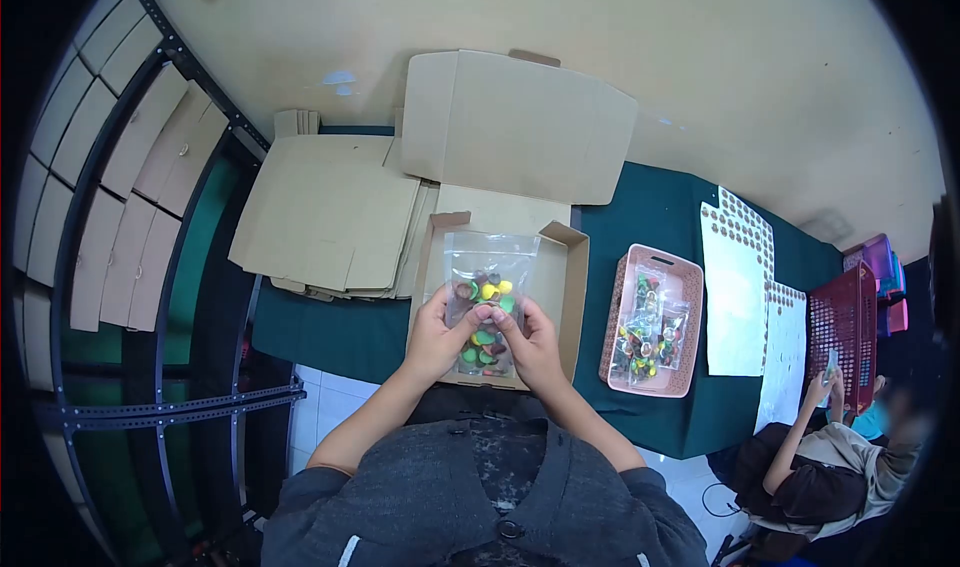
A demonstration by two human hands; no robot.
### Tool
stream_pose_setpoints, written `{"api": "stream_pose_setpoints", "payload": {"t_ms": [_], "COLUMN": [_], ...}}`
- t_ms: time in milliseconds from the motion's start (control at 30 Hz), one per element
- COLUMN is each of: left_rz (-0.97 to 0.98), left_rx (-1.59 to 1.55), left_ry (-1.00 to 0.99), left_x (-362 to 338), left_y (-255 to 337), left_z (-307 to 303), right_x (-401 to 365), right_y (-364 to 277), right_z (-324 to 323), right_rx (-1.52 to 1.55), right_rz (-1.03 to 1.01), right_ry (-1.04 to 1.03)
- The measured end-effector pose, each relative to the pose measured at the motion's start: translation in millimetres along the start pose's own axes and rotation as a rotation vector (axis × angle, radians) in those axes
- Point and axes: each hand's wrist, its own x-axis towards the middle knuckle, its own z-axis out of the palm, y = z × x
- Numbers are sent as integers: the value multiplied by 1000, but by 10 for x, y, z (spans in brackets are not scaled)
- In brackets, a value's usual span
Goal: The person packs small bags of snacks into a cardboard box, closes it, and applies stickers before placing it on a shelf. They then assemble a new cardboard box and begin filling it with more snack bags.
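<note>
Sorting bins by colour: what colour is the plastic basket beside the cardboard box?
The plastic basket is pink; head view.

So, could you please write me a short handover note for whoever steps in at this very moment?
Left grip: shut on the left edge of the clear bag of coloured pieces.
Right grip: shut on the same bag's right edge.
Things: the bag is held above the open cardboard box. The pink basket to the right holds more filled bags, and flat cardboard is stacked on the left.
Done: this bag is filled, though I cannot tell if it is sealed.
Left: the bag is not lying in the box, and nothing else shows in there. The basket's bags are untouched.
</note>
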Motion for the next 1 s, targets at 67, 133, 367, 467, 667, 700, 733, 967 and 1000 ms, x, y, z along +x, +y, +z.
{"api": "stream_pose_setpoints", "payload": {"t_ms": [67, 133, 367, 467, 667, 700, 733, 967, 1000], "left_rz": [-32, -30, 62, -11, -83, -82, -91, -53, -48], "left_rx": [61, 74, 79, 115, 143, 142, 136, 314, 403], "left_ry": [-1, 6, 52, 3, -8, -9, -51, -189, -212], "left_x": [-49, -64, -91, -129, -139, -144, -152, -155, -158], "left_y": [24, -10, 1, 93, 58, 62, 64, 62, 54], "left_z": [1, 3, 138, 127, 56, 50, 41, 42, 23], "right_x": [-45, -62, -128, -152, -148, -145, -145, -164, -162], "right_y": [-106, -118, -182, -222, -188, -183, -181, -236, -225], "right_z": [23, 22, 45, -4, -112, -117, -124, -90, -89], "right_rx": [8, 5, -100, -108, 21, 20, 45, -54, -54], "right_rz": [59, 44, 9, 84, 158, 158, 126, 116, 115], "right_ry": [-50, -31, -23, -49, -60, -60, -55, -33, -36]}}
